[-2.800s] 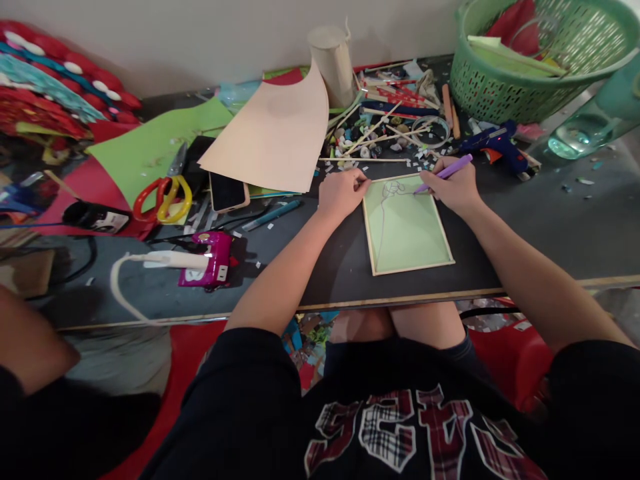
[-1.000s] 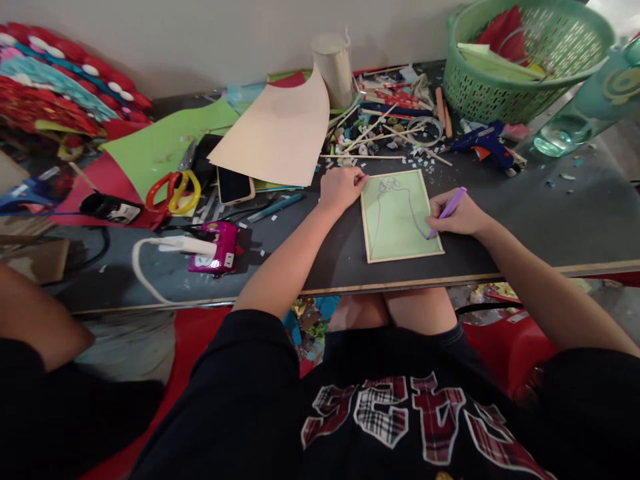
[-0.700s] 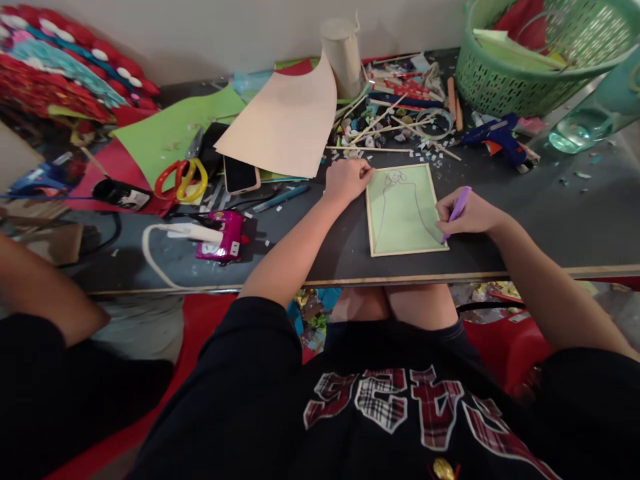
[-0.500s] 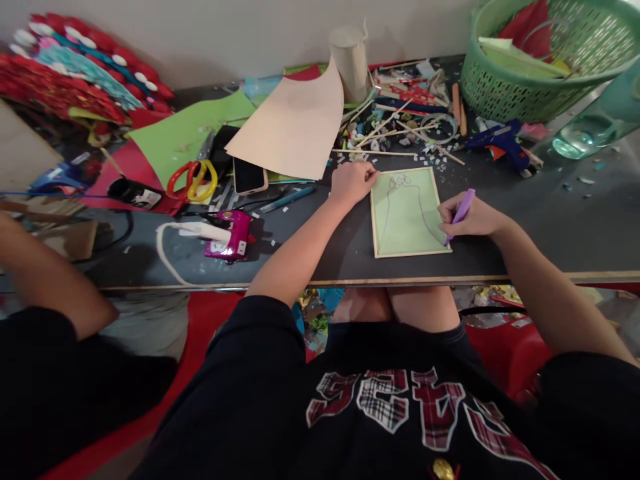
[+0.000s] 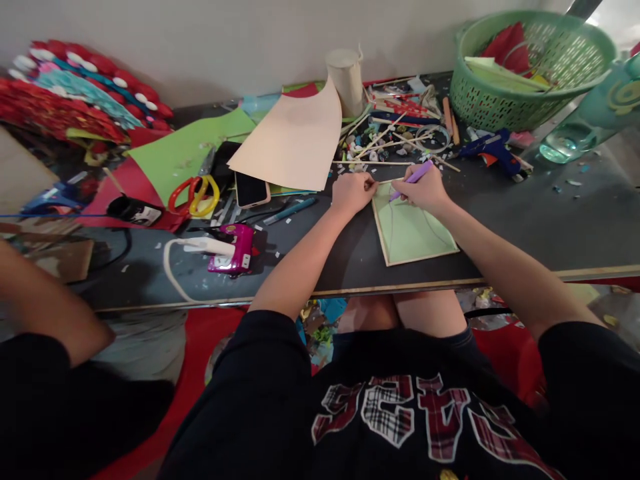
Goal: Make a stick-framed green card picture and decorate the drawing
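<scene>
A light green sheet with a thin pale frame around its edges lies on the dark table, bearing thin drawn lines. At its upper left corner, my left hand is closed with curled fingers, the fingertips pinching the frame's edge. My right hand grips a purple pen, slanted with its tip on the upper left part of the sheet. The fingers hide much of the drawing's top.
Left of my arm are a pink power adapter, a blue pen, a phone and scissors. Behind lie sticks and pebbles. A glue gun, green basket and bottle stand right. Another person's arm shows left.
My right hand has moved the pen from the sheet's lower right corner to its upper left. The framed sheet has turned slightly. My left hand stays at its corner.
</scene>
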Demonstrator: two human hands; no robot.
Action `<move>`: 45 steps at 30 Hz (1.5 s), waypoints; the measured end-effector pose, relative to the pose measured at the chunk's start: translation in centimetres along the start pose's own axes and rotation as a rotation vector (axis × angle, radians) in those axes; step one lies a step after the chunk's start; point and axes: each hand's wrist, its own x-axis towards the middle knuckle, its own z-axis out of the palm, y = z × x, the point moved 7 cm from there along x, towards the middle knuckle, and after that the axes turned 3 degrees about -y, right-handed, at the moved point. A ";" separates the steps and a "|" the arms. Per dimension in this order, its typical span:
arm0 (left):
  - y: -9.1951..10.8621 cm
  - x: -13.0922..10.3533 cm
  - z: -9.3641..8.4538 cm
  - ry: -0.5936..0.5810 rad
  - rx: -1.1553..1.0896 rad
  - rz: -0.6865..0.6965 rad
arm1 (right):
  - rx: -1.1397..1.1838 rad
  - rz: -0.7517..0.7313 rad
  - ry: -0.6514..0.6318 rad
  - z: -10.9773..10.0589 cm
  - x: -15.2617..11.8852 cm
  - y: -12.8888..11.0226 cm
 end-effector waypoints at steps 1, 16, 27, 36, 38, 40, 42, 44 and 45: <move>0.0 0.0 0.0 -0.009 -0.001 0.002 | 0.014 0.004 0.026 0.2 0.3 0.4; 0.1 0.0 -0.1 0.011 -0.038 -0.002 | -0.061 -0.182 -0.235 2.2 -1.1 -0.6; -0.2 0.1 0.1 0.005 -0.036 -0.006 | -0.018 -0.177 -0.268 2.5 -1.3 -0.9; 0.2 -0.2 -0.1 -0.025 0.033 -0.012 | 0.041 -0.197 0.091 -4.1 -0.1 0.3; 0.2 -0.2 0.0 -0.029 0.041 0.000 | -0.021 -0.216 0.126 -6.1 0.0 0.9; 0.1 -0.1 0.2 -0.034 0.030 -0.003 | -0.043 -0.203 0.113 -7.2 -0.1 1.6; -0.1 -0.1 0.3 -0.037 0.013 -0.019 | -0.020 -0.172 0.092 -7.6 -0.1 2.4; -0.2 -0.1 0.3 -0.035 -0.005 -0.036 | 0.016 -0.146 0.088 -7.6 0.0 2.9; -0.3 -0.1 0.2 -0.036 -0.015 -0.045 | 0.025 -0.138 0.087 -7.5 0.1 3.1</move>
